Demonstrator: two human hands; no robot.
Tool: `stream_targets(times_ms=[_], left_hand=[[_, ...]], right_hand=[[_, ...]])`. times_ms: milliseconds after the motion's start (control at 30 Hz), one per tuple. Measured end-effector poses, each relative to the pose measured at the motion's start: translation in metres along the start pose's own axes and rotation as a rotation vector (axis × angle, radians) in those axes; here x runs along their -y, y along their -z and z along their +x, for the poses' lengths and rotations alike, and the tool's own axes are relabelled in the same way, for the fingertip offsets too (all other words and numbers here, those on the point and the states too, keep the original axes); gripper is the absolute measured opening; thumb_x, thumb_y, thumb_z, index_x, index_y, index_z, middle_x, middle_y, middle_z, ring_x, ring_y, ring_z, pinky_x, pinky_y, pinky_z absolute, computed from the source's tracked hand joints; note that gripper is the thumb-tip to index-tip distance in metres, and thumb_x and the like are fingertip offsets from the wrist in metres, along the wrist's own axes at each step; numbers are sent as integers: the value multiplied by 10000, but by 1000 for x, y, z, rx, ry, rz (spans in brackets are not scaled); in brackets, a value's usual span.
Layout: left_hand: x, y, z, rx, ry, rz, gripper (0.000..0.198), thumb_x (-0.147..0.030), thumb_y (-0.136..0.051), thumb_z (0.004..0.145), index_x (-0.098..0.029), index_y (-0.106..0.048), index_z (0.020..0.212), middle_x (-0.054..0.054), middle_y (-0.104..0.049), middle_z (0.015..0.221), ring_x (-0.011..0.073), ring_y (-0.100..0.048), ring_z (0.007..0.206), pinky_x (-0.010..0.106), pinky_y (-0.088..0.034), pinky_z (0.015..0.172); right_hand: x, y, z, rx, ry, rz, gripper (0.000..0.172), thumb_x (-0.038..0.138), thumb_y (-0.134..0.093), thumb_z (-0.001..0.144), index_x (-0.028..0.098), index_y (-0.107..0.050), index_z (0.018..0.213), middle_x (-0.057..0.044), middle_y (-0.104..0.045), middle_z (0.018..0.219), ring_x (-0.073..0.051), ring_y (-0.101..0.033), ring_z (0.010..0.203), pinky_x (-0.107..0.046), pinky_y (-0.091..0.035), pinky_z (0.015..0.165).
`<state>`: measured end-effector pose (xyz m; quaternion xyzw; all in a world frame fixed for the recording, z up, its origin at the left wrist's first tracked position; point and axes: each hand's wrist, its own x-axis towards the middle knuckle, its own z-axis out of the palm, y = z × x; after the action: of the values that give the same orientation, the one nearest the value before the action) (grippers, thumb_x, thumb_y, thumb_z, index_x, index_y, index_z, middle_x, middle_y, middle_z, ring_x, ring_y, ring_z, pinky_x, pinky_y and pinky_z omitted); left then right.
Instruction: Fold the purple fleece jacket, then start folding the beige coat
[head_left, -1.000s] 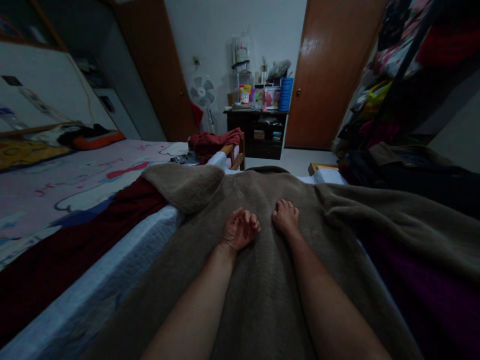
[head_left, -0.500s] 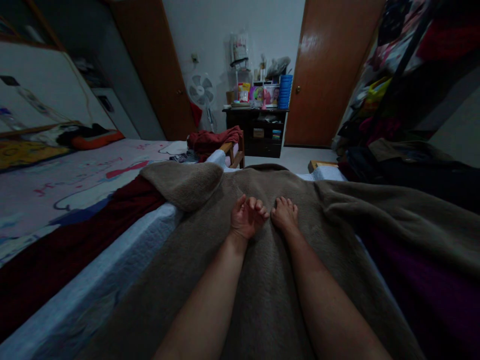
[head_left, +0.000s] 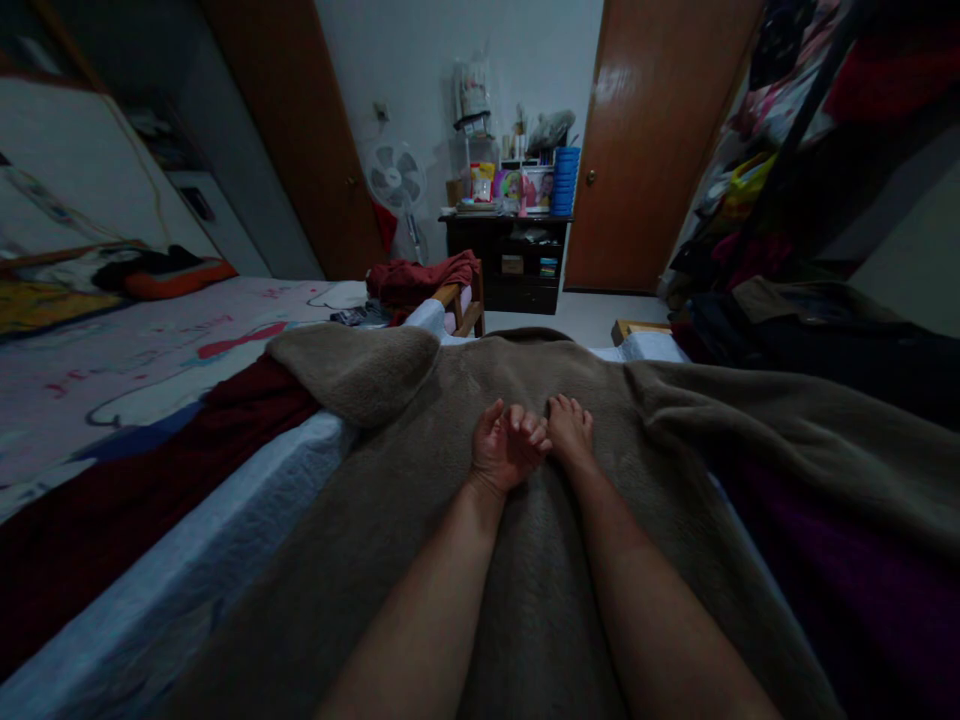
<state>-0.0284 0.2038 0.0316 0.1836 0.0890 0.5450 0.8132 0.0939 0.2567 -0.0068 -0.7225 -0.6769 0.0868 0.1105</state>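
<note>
A brown fleece top [head_left: 427, 510] lies spread out before me, its collar at the far end. Its left sleeve [head_left: 360, 365] is bunched, while the right sleeve [head_left: 810, 410] stretches out to the side. My left hand [head_left: 510, 440] rests on its edge over the middle of the top, palm turned inward, fingers loosely curled and thumb apart, with nothing in it. Close beside it, my right hand [head_left: 571, 428] lies palm down on the fleece, fingers slightly apart. The two hands nearly touch.
Under the top is a light blue padded surface [head_left: 255, 520]. Dark red cloth [head_left: 150, 520] and a pink printed bedspread [head_left: 180, 350] lie at left, purple cloth [head_left: 847, 560] at right. Beyond stand a wooden chair [head_left: 469, 305], a fan [head_left: 396, 175] and a dark cabinet [head_left: 499, 285].
My left hand has shifted right, closer to my right hand, with its fingers a little more curled. My right hand stays in about the same place. The view has turned slightly.
</note>
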Motion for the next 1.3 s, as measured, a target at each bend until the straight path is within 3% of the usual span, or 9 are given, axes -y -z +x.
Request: stream_targets(times_ms=[200,533,600,700,800,900,1067,1300], left_hand=[[-17,8,-24,-67,-20,22,506,-480,-456,930,-171,-481,530,-2,-481,569,100,-462,505,274,-372,557],[-18,18,-74,-11,99,121,397,-394,-521,886,-172,-538,558,10,-508,569,123,-499,520,286,-408,577],[-20,14,-67,-42,79,80,325,-356,-551,866,-167,-574,603,8,-539,602,119,-522,544,280,-426,595],[-19,3,-38,-150,-18,-48,219,-283,-552,857,-165,-628,688,7,-593,648,109,-559,587,257,-444,612],[-10,-2,-2,-244,-94,-143,226,-242,-526,859,-162,-638,678,21,-635,659,114,-584,601,250,-451,596],[3,3,19,-309,-125,-181,257,-240,-519,855,-162,-618,630,22,-637,633,117,-587,578,259,-463,585],[6,17,15,-227,-101,-100,238,-266,-551,830,-165,-595,620,6,-614,633,120,-585,585,265,-487,601],[-5,18,-13,-136,-38,30,235,-296,-589,804,-161,-582,612,-2,-564,626,114,-550,584,255,-473,608]], right_hand=[[0,-5,3,-49,6,26,501,299,-409,898,188,-486,1380,-79,-382,1525,-271,-290,1401,-461,-183,1137],[-1,-6,4,-31,-10,39,503,303,-411,903,190,-483,1388,-90,-376,1524,-263,-274,1405,-453,-163,1140],[-1,-5,3,-30,-8,45,501,302,-410,905,188,-482,1387,-92,-374,1525,-263,-269,1407,-450,-159,1141],[-1,-4,1,-42,4,59,497,294,-412,900,181,-488,1377,-91,-391,1514,-264,-279,1400,-449,-164,1139],[-2,-3,1,-55,8,65,492,290,-411,903,176,-485,1375,-92,-399,1509,-265,-279,1398,-447,-166,1137],[-3,-4,4,-25,11,63,491,296,-414,908,176,-481,1379,-94,-383,1519,-268,-271,1402,-449,-169,1134],[-3,-5,7,-38,11,55,489,289,-438,896,180,-491,1369,-94,-394,1513,-265,-290,1393,-446,-177,1131],[-3,-3,7,-50,22,61,470,280,-445,875,180,-524,1328,-98,-439,1477,-275,-325,1372,-451,-200,1122]])
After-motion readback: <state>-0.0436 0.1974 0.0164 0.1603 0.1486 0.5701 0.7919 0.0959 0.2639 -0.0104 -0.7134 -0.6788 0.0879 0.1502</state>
